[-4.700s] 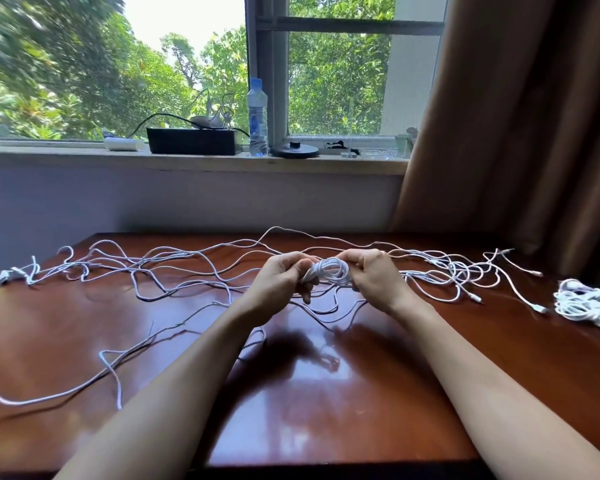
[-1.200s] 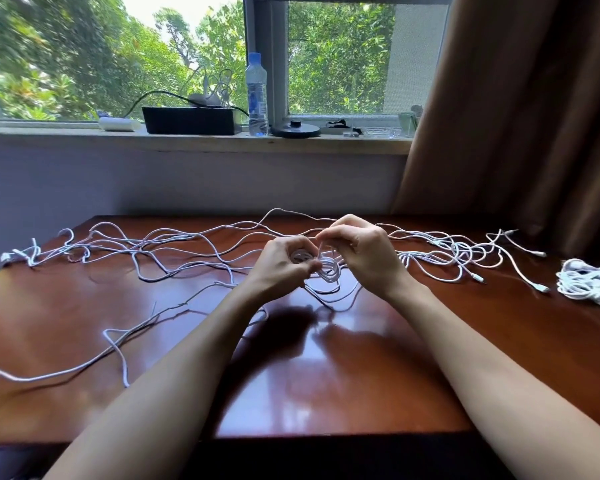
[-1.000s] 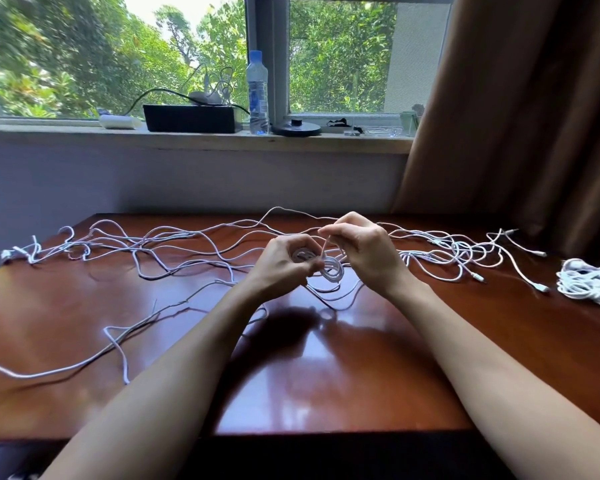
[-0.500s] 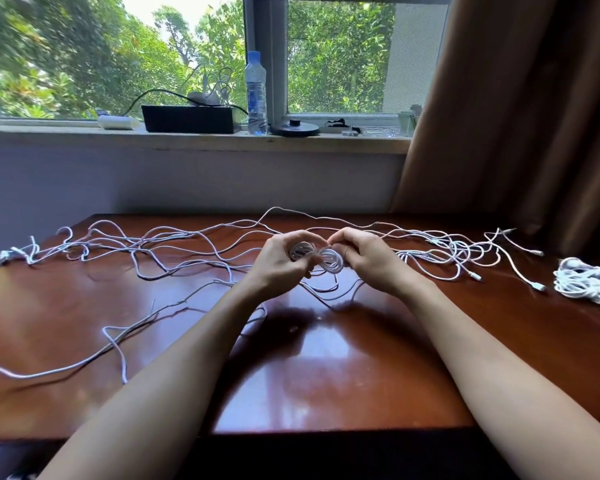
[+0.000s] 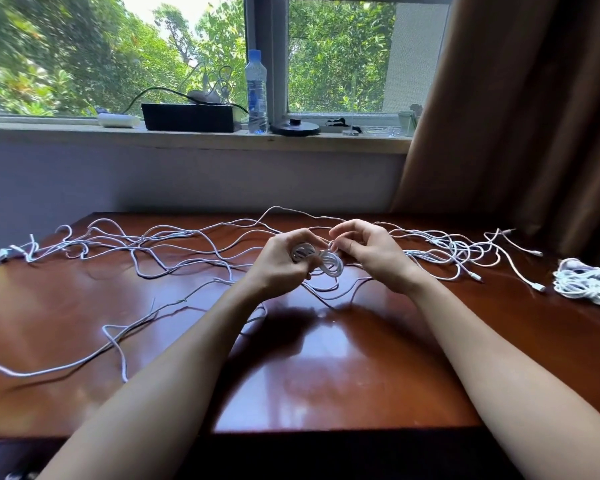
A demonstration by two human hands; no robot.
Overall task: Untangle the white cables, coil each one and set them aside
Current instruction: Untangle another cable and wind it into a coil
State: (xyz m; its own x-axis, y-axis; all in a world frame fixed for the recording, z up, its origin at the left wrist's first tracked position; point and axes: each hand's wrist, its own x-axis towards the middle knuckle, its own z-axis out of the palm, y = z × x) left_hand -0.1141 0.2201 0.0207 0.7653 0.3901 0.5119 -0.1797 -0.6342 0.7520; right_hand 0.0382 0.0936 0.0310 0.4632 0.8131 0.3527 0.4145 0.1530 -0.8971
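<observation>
Above a glossy wooden table (image 5: 326,375), a small cable coil (image 5: 321,259) lies left-to-right between the hands. The left hand (image 5: 281,263) grips the coil's left loop. The right hand (image 5: 371,252), equally near, pinches a strand at its right. Loose cables (image 5: 174,244) spread behind the coil.

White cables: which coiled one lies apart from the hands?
The bundle at the far right, near the curtain; the small coil is held between the left hand and right hand.
</observation>
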